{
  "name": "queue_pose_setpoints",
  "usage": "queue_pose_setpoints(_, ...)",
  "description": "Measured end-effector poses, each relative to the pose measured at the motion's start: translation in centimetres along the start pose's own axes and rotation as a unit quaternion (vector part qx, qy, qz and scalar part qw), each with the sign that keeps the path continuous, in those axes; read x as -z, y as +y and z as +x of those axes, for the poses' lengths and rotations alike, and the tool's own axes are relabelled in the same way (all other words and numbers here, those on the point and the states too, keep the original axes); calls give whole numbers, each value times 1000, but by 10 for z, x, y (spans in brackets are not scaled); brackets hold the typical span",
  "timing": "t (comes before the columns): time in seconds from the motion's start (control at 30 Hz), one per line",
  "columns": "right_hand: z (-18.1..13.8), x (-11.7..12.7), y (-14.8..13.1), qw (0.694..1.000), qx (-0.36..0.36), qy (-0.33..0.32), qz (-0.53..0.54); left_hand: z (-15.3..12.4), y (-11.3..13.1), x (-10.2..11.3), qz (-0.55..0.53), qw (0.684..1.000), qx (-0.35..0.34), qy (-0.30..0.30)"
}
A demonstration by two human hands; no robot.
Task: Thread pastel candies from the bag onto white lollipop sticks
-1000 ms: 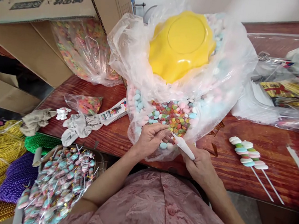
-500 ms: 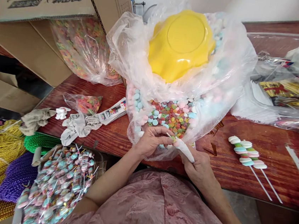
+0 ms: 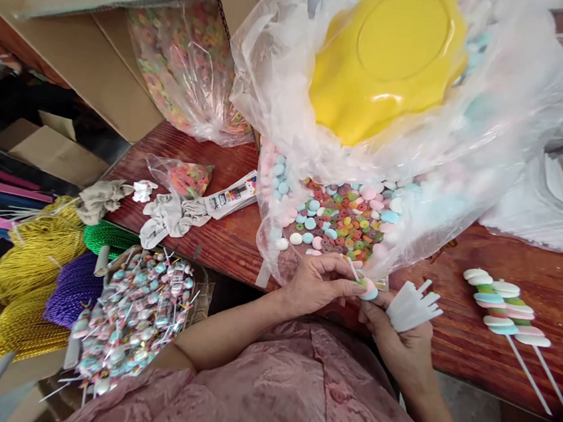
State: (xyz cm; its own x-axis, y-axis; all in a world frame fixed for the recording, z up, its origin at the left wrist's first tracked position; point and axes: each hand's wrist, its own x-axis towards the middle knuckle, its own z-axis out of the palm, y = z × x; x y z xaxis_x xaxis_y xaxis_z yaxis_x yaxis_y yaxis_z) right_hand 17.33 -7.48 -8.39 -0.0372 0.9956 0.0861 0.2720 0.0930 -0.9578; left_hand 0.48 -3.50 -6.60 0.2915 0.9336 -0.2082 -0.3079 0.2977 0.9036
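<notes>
My left hand (image 3: 317, 283) is closed, its fingertips pinching a round pastel candy (image 3: 368, 290) on a thin white stick (image 3: 353, 269). My right hand (image 3: 397, 330) is closed around a bunch of white sticks (image 3: 413, 307) and touches the same candy. Both hands sit at the table's near edge, just below a large clear bag (image 3: 415, 185) of loose colourful candy rings and discs (image 3: 346, 218). An upturned yellow bowl (image 3: 385, 61) lies inside that bag.
Two finished candy skewers (image 3: 503, 308) lie on the red wooden table (image 3: 479, 339) at right. A basket of wrapped skewers (image 3: 134, 316) and yellow, purple and green cord bundles (image 3: 33, 272) are at lower left. A cardboard box (image 3: 93, 37) with another candy bag stands behind.
The view has shifted down and left. My hands have drawn back from the bag toward me; a candy now sits on the stick, and the white sticks in my right hand have fanned out.
</notes>
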Motion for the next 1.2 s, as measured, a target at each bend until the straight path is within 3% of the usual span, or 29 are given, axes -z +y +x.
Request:
queue_pose_setpoints(0.1,4,1,0,999,17,22,-37,2,9,17,102,993,-55,10)
queue_pose_setpoints(0.17,8,6,4,997,9,69,-43,7,20,38,234,963,-111,74)
queue_pose_setpoints(0.23,11,12,9,992,-13,122,-29,13,31,60,413,887,-152,142)
queue_pose_setpoints(0.33,12,18,14,985,-41,165,-18,18,37,83,631,761,-117,99)
queue_pose_setpoints(0.4,10,18,15,986,-31,159,-32,17,35,88,681,721,-108,73)
queue_pose_setpoints(0.53,5,13,12,990,5,132,-52,20,34,85,618,756,-167,137)
queue_pose_setpoints(0.6,5,12,11,990,9,134,-46,30,37,81,602,765,-181,142)
queue_pose_setpoints(0.77,10,15,10,989,20,136,-58,58,42,73,713,693,-97,48)
queue_pose_setpoints(0.9,11,17,4,988,57,121,-77,55,34,71,750,646,-121,72)
queue_pose_setpoints(0.97,10,15,0,988,90,100,-82,50,29,72,736,653,-165,67)
queue_pose_setpoints(1.03,10,12,-4,984,131,67,-97,44,26,73,675,705,-211,59)
queue_pose_setpoints(1.1,10,8,-5,977,175,33,-116,38,26,71,543,803,-229,83)
queue_pose_setpoints(1.17,11,2,-6,970,205,10,-132,32,31,67,356,904,-208,111)
queue_pose_setpoints(1.2,12,-1,-6,967,215,6,-138,29,34,63,265,940,-185,110)
